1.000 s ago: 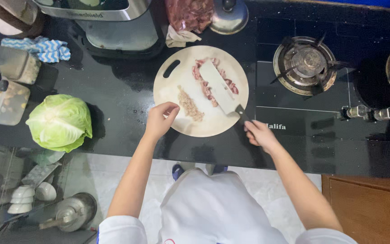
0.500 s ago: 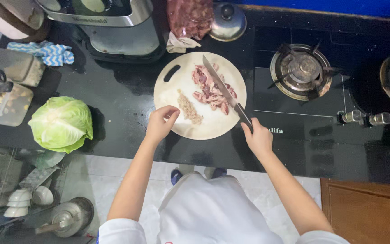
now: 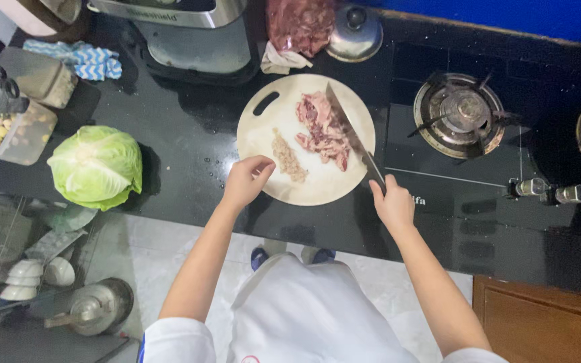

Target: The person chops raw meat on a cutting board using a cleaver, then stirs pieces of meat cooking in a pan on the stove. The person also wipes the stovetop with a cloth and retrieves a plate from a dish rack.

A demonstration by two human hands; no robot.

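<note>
**Knife on the meat, two hands at the round board**

The right hand (image 3: 393, 204) is wrapped tight around the dark handle of a big knife (image 3: 352, 136). The blade lies slanted over the right side of a pile of pink raw meat (image 3: 321, 130), and it touches the meat.

The meat sits on a round, pale cutting board (image 3: 263, 144). The board lies on the black tabletop (image 3: 189, 148), just in front of the person. A small heap of light chopped bits (image 3: 288, 156) lies on the board too, to the left of the meat and a little apart from it.

The left hand (image 3: 247, 180) rests at the near edge of the board, just beside the chopped bits. Its fingers are curled in together, and it holds nothing that can be seen.

A green cabbage (image 3: 95, 165) sits on the tabletop, well to the left of the board. A clear box with food in it (image 3: 9, 131) is farther left. Behind the board are a bag of more red meat (image 3: 299, 24) and a shiny lid (image 3: 354, 33). A gas burner (image 3: 460, 115) is to the right of the board.
</note>
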